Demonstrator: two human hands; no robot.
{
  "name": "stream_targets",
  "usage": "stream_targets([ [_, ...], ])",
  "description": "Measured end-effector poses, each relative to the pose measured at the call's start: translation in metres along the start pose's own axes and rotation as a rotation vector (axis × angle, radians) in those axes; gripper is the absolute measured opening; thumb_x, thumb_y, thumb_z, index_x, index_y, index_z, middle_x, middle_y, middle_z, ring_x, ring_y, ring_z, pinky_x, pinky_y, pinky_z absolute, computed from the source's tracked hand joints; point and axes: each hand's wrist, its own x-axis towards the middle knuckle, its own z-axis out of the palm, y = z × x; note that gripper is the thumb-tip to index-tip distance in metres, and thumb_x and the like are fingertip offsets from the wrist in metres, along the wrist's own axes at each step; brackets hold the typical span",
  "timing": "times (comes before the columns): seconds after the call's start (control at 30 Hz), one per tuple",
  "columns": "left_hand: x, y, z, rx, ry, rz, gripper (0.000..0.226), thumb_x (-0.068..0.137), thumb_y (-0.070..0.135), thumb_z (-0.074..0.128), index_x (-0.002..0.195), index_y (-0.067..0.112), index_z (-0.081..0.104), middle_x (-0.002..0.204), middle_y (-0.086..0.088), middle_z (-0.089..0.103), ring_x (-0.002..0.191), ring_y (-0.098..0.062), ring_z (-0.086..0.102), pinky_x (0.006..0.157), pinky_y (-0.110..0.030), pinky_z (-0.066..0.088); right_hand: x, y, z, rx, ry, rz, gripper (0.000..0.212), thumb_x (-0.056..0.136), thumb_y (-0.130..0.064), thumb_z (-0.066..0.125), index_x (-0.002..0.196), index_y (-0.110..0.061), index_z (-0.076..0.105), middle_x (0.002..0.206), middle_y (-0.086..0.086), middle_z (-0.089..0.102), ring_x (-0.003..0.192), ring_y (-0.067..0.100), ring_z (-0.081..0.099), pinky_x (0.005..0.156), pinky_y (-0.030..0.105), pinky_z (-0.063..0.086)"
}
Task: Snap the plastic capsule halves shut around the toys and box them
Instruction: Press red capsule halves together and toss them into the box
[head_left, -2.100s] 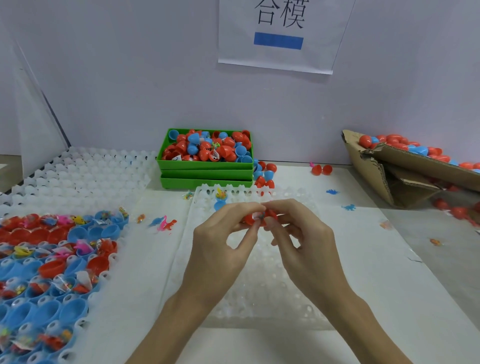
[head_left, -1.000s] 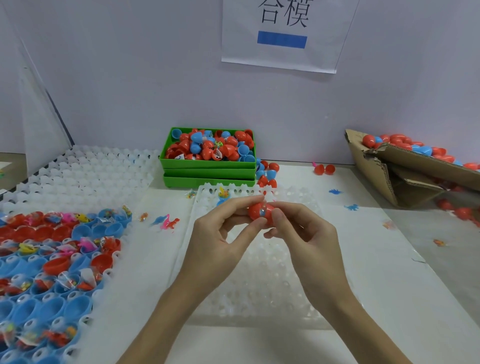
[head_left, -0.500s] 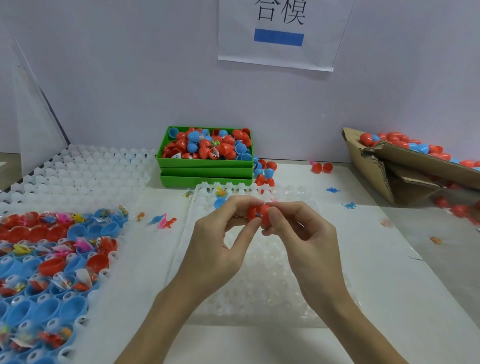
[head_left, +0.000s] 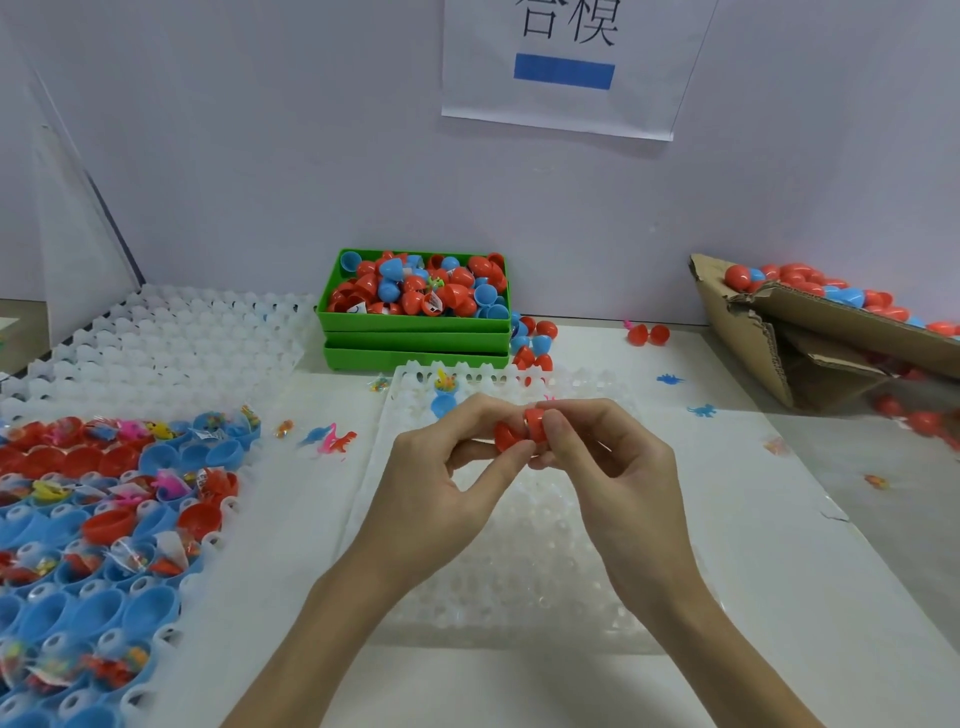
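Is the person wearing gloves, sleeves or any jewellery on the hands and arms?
No. The left hand and right hand are bare, with no gloves, rings or watch showing. Both forearms are uncovered down to the picture's edge, with no sleeve in view.

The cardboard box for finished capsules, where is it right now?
In the head view the cardboard box sits at the far right of the table, against the wall, tipped and holding red and blue capsules, right of the green tray.

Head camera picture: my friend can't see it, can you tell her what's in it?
Two hands, left hand and right hand, pinch a red capsule between them above a white tray. A green box of red and blue capsule halves stands behind, and a cardboard box with capsules lies far right.
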Motion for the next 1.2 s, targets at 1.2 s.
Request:
stream_targets([
  [1.2, 0.004, -0.007, -0.004, -0.282, 0.226, -0.252, 0.005, 0.092, 0.013, 0.079, 0.092, 0.012, 0.074, 0.093, -0.003, 0.081, 0.086, -0.024, 0.08, 0.078, -0.037, 0.066, -0.005, 0.006, 0.01, -0.084, 0.029, -0.127, 0.011, 0.093, -0.019, 0.074, 0.104, -0.017, 0.074, 0.094, -0.006, 0.077, 0.09, 0.02, 0.077, 0.08, 0.024, 0.06],
])
